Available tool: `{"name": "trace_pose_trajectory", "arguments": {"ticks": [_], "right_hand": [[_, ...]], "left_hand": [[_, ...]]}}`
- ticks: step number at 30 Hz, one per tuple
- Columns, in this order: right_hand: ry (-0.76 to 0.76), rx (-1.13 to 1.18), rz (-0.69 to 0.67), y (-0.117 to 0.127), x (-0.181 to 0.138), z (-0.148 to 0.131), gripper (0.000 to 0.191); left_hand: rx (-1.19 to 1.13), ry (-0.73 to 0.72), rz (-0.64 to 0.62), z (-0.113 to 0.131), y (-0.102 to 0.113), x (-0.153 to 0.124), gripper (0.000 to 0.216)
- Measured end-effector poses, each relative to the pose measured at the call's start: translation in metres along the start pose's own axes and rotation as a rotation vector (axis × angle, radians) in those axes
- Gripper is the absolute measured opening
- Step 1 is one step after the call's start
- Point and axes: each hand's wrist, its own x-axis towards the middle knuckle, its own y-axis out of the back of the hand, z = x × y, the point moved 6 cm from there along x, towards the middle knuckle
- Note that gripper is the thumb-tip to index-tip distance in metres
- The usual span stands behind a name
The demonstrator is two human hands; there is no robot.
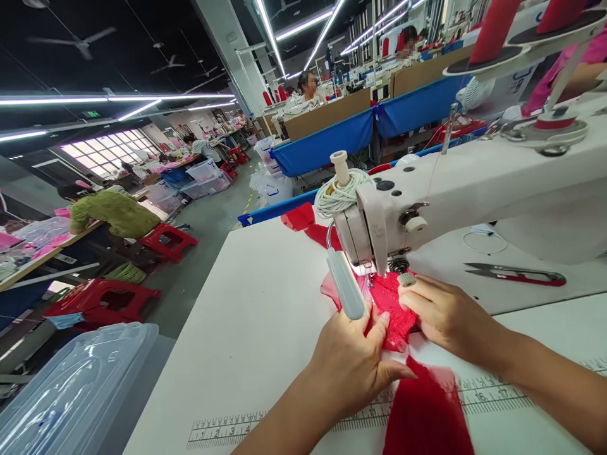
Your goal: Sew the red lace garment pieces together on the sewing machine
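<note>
Red lace fabric (391, 322) lies under the needle area of a white sewing machine (474, 183), with a sheer pinkish edge on its left. My left hand (348, 357) presses and holds the lace from the near left, its thumb sticking out to the right. On the other side, my right hand (446, 319) has its fingers closed on the lace's right edge, just below the presser foot. A grey-white lamp head (346, 284) hides part of my left fingertips. Toward me, a darker red cloth piece (424, 411) hangs over the table's printed ruler.
Thread snips (516, 274) with red handles lie right of the needle. More red cloth (298, 218) is behind the machine head. Red thread cones (496, 28) stand upper right. A clear plastic bin (80, 385) and red stools (99, 300) are left of the table (227, 335).
</note>
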Motion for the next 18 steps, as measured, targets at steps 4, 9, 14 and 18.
{"name": "trace_pose_trajectory", "arguments": {"ticks": [4,9,14,18], "right_hand": [[0.0,0.01,-0.002,-0.0008,0.0,0.0007,0.031],[0.009,0.003,0.008,-0.0002,-0.0006,0.0006,0.032],[0.016,-0.007,0.014,-0.0009,0.001,0.0011,0.033],[0.015,-0.027,0.021,-0.0026,0.0018,0.0025,0.034]], "left_hand": [[0.031,-0.018,0.022,0.0011,-0.0023,-0.0007,0.086],[0.047,-0.012,0.04,0.001,-0.0023,-0.0007,0.087],[0.074,-0.004,0.027,-0.0002,-0.0021,0.0004,0.079],[0.105,0.004,0.029,-0.0018,-0.0026,0.0002,0.078]]}}
